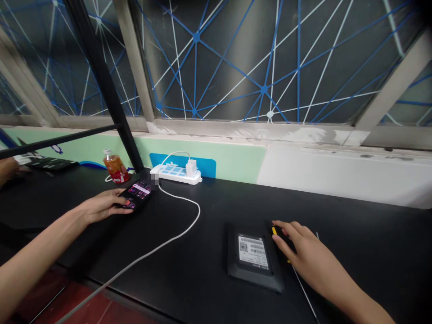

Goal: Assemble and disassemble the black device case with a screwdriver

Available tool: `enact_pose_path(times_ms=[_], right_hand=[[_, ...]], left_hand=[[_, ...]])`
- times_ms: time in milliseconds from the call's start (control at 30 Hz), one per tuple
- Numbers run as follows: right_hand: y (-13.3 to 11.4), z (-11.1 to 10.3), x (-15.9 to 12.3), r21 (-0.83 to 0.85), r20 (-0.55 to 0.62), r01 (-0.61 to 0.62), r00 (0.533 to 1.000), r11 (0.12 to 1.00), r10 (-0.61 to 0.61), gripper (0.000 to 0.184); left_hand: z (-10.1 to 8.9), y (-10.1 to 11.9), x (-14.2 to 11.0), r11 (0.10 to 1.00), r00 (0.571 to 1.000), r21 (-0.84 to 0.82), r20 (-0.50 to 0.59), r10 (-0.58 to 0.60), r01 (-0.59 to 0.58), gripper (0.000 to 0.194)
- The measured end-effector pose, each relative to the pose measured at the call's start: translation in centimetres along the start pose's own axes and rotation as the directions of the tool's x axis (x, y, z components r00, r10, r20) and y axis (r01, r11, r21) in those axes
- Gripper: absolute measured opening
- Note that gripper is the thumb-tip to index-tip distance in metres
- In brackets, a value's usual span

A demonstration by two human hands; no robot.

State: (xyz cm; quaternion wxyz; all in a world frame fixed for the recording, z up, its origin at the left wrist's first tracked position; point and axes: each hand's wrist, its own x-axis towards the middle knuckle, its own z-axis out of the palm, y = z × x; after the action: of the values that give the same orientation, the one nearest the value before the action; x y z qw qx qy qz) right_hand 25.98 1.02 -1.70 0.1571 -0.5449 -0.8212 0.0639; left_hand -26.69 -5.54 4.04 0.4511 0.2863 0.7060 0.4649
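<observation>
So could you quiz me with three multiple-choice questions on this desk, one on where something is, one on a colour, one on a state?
1. Where does the drink bottle stand?
A. beside the black device
B. at the back of the desk, left of the power strip
C. on the window ledge

2. What colour is the cable across the desk?
A. white
B. red
C. green

3. What state is the phone under the left hand in?
A. screen dark
B. face down
C. screen lit

Answers: 1 B, it stands just left of the power strip; 2 A, it shows pale against the black desk; 3 C, coloured tiles glow on its screen.
</observation>
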Motion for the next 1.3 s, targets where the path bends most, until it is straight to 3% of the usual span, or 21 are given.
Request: enact_pose_path(times_ms=[167, 433, 700, 833, 967, 1133, 1300], right_hand=[[0.1, 0.1, 0.0, -0.004, 0.012, 0.006, 1.0, 1.0, -0.006, 0.048], [0.0, 0.1, 0.0, -0.031, -0.014, 0.033, 0.999, 0.999, -0.034, 0.047], [0.0, 0.0, 0.0, -0.022, -0.009, 0.033, 0.999, 0.999, -0.034, 0.048], [0.0, 0.0, 0.0, -0.005, -0.002, 0.023, 1.0, 1.0, -0.023, 0.048], [-0.1, -0.2, -0.1, 0.001, 0.002, 0.012, 1.0, 1.0, -0.012, 0.047], [-0.1, -0.2, 0.0, -0.021, -0.033, 0.037, 0.999, 0.999, -0.038, 0.048], [-0.1, -0.2, 0.0, -0.021, -0.012, 0.025, 1.0, 0.999, -0.025, 0.047]], left_hand=[[-0.1, 0.1, 0.1, 1.0, 1.0, 0.009, -0.008, -0.003, 0.003, 0.047], [-0.3, -0.1, 0.6, 1.0, 1.0, 0.025, -0.029, 0.011, -0.01, 0.027], [-0.9, -0.7, 1.1, 0.974, 0.994, 0.225, -0.098, 0.041, -0.018, 0.037], [-1.1, -1.2, 1.4, 0.933, 0.994, 0.357, -0.077, 0.082, -0.049, 0.04], [-0.8, -1.4, 1.0, 0.847, 0.985, 0.522, -0.069, 0.16, -0.101, 0.064], [-0.4, -1.8, 0.9, 0.649, 0.956, 0.751, -0.086, 0.282, -0.124, 0.101], [0.2, -2.7, 1.1, 0.452, 0.928, 0.889, -0.099, 0.358, -0.079, 0.102]])
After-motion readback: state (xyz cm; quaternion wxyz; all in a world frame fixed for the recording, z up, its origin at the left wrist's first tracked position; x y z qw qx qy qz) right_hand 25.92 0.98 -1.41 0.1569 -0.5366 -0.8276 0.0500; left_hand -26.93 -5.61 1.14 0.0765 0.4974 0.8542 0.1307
